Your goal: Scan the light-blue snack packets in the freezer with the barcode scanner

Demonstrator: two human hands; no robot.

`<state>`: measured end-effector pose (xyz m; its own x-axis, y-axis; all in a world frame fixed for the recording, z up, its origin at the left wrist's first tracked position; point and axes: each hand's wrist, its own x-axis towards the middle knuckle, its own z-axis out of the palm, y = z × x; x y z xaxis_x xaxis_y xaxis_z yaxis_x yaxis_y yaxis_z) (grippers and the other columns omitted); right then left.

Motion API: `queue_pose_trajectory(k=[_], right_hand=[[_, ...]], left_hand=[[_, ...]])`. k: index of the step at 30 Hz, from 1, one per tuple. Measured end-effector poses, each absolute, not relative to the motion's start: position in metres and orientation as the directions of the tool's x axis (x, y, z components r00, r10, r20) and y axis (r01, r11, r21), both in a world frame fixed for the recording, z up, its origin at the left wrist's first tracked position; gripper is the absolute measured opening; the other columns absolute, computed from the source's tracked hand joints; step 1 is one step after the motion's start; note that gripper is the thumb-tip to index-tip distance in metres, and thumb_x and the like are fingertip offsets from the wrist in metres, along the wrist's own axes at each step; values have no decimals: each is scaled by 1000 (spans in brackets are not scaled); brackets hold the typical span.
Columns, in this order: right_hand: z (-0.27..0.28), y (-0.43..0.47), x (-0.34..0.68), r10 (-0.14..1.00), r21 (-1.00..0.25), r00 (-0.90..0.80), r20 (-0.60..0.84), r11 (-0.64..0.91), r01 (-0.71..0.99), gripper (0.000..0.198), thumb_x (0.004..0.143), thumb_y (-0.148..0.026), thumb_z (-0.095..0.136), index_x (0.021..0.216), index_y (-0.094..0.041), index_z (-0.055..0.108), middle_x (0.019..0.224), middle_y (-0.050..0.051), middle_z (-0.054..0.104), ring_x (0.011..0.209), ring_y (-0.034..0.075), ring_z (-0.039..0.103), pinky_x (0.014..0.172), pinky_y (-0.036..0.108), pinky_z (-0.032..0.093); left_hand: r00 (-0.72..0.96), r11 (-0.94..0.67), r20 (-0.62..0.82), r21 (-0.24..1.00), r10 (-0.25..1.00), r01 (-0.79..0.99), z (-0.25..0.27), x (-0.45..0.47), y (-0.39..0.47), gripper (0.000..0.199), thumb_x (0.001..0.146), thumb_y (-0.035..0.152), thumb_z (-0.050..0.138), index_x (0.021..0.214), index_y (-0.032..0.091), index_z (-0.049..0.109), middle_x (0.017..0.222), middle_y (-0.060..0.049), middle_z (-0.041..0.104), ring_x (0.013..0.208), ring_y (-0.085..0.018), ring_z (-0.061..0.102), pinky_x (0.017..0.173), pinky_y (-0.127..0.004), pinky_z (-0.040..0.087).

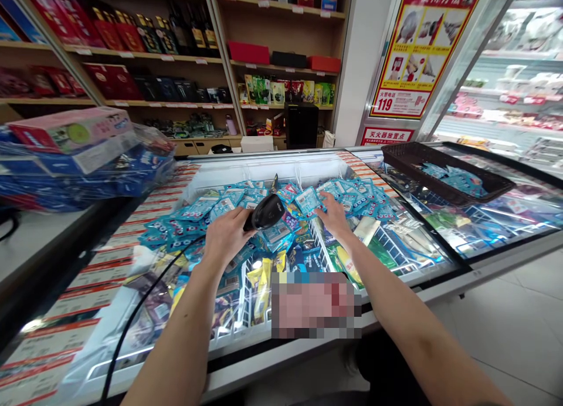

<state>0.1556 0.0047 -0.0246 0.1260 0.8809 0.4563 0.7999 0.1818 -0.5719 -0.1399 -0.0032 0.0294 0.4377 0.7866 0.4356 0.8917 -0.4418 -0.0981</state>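
My left hand (226,233) is wrapped round a black barcode scanner (266,212), its head turned towards the right over a heap of blue packets (204,209). The scanner's cable runs down to the lower left. My right hand (333,214) grips the right edge of one blue packet (307,201) between thumb and fingers, with its pale printed side facing up. More blue packets (367,198) lie spread on the glass top of the freezer beyond and beside this hand. A blurred, pixelated pinkish object (314,306) lies at the freezer's near edge.
At right on the freezer is a dark brown basket (497,196) holding several blue packets. Boxes wrapped in plastic (83,159) stand stacked at left. Shelves (281,63) with bottles and bags line the back wall. White wire dividers (323,253) and wrapped ice creams (263,286) show inside the freezer.
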Motion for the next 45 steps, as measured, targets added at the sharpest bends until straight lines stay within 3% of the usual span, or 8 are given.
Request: queue_pose_trajectory(k=[5,22,45], right_hand=[[-22,3,155,854,-579,129,505,224,784,36,88,-26,45,123,-21,50,117,7,63,103,23,59,93,40,39],[-25,7,158,807,-587,149,572,275,762,36,87,-22,44,122,-23,52,119,4,62,99,23,60,92,39,42],[-22,4,156,817,-597,158,555,259,760,36,86,-21,45,121,-23,54,117,5,63,98,24,59,93,41,40]], left_hand=[[434,-453,453,-72,779,889,29,-140,-4,33,81,39,52,110,23,55,99,-6,64,93,-25,61,64,-31,40],[491,-525,446,-54,749,850,29,-139,-5,34,80,38,55,111,23,55,102,-5,64,93,-23,61,62,-29,39],[522,-544,414,-74,746,836,27,-139,-4,34,80,38,55,110,23,54,102,-4,64,93,-23,61,62,-29,39]])
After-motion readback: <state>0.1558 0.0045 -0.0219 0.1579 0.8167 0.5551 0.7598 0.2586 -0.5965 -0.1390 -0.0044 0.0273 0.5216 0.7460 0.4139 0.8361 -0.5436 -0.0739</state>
